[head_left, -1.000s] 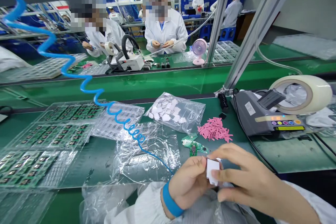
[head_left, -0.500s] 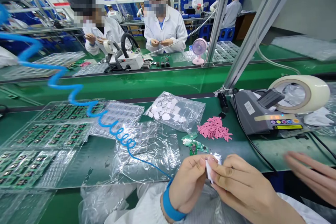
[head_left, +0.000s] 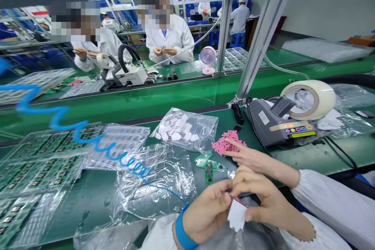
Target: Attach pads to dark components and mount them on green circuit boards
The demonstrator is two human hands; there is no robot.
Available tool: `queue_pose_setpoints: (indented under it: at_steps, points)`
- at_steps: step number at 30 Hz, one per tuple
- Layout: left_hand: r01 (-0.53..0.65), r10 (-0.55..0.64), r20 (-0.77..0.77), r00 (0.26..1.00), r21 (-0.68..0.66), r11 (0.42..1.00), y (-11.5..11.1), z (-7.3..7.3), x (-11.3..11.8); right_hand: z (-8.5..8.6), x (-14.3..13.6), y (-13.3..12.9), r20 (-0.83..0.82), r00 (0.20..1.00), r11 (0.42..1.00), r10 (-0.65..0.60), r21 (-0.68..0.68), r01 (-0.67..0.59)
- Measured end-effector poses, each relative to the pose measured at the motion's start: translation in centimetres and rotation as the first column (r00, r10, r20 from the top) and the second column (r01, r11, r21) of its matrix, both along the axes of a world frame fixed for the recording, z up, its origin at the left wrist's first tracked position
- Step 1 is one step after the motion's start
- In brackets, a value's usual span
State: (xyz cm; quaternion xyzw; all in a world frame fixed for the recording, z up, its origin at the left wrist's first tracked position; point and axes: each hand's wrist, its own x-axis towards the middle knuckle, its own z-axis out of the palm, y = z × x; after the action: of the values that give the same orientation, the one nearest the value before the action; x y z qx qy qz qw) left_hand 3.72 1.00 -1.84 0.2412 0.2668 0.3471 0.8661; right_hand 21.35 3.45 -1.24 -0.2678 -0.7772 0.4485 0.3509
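Observation:
Low at the table's near edge, my left hand (head_left: 203, 213), wearing a blue wrist strap (head_left: 184, 228), pinches one corner of a small flat white piece (head_left: 236, 215). My right hand (head_left: 263, 199) grips the same piece from the other side, thumb on its right edge. A thin pinkish-red line shows along the piece's upper edge, and its lower end is notched. Just beyond my fingers lie small green circuit boards (head_left: 209, 170). Another person's hand (head_left: 252, 158) reaches in from the right, fingers at a pile of pink strips (head_left: 227, 142).
A clear bag of white pieces (head_left: 178, 127) lies behind the boards. Trays of circuit boards (head_left: 43, 172) and clear plastic packaging (head_left: 158, 187) cover the left side. A grey tape dispenser (head_left: 266, 125) stands at the right; a coiled blue cord (head_left: 111, 150) crosses from the left.
My hands have turned the white piece so its broad face shows. The other person's hand has moved from the right edge to the pink strips. The view has swung rightward.

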Motion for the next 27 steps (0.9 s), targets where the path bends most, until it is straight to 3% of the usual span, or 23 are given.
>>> queue_pose_setpoints:
  at_steps: [1,3,4,6,8,9,11,13,16,19,21,24,27]
  points:
    - [-0.027,0.031,-0.084,0.996,0.055,0.998,-0.1,-0.2,-0.2,-0.6,0.2,-0.3,-0.007,0.999,0.999,-0.039,0.005,0.039]
    - [-0.056,0.151,-0.312,0.938,0.293,0.955,-0.2,-0.5,-0.6,-1.7,0.6,-0.9,0.020,0.990,0.990,-0.142,0.007,0.142]
    - [-0.016,0.226,-0.422,0.878,0.445,0.895,-0.3,-0.5,-0.7,-2.0,0.7,-1.1,0.039,0.980,0.980,-0.197,0.016,0.197]
    - [0.164,0.376,-0.557,0.740,0.693,0.702,-0.2,-0.4,-0.9,-2.4,0.7,-1.4,0.077,0.952,0.954,-0.297,0.050,0.294]
    - [0.327,0.504,-0.575,0.645,0.803,0.498,-0.1,-0.2,-0.8,-2.5,0.4,-1.6,0.100,0.919,0.922,-0.382,0.099,0.373]
    - [0.363,0.550,-0.557,0.622,0.828,0.428,-0.1,-0.2,-0.7,-2.5,0.2,-1.6,0.105,0.903,0.906,-0.418,0.120,0.405]
    - [0.370,0.602,-0.523,0.604,0.852,0.370,-0.1,-0.2,-0.5,-2.3,-0.2,-1.7,0.114,0.871,0.875,-0.479,0.147,0.462]
    - [0.339,0.587,-0.546,0.598,0.836,0.433,-0.2,-0.3,-0.4,-2.2,-0.7,-1.8,0.130,0.845,0.852,-0.519,0.156,0.499]
    - [0.241,0.504,-0.603,0.618,0.756,0.609,-0.6,-0.4,-0.4,-2.1,-1.2,-1.9,0.172,0.818,0.835,-0.549,0.154,0.528]
    - [0.052,0.387,-0.563,0.730,0.610,0.790,-0.7,-0.4,-0.4,-2.0,-1.3,-1.9,0.186,0.816,0.837,-0.548,0.130,0.532]
    - [-0.103,0.328,-0.473,0.818,0.440,0.892,-0.4,-0.3,-0.3,-1.9,-1.2,-1.8,0.154,0.842,0.856,-0.517,0.090,0.509]
    - [-0.212,0.280,-0.329,0.902,0.228,0.950,0.1,-0.1,-0.2,-1.9,-0.8,-1.8,0.095,0.876,0.881,-0.472,0.010,0.474]
    - [-0.251,0.252,-0.176,0.952,0.026,0.968,0.4,0.0,-0.4,-2.4,-0.4,-1.8,0.139,0.864,0.870,-0.483,-0.030,0.492]
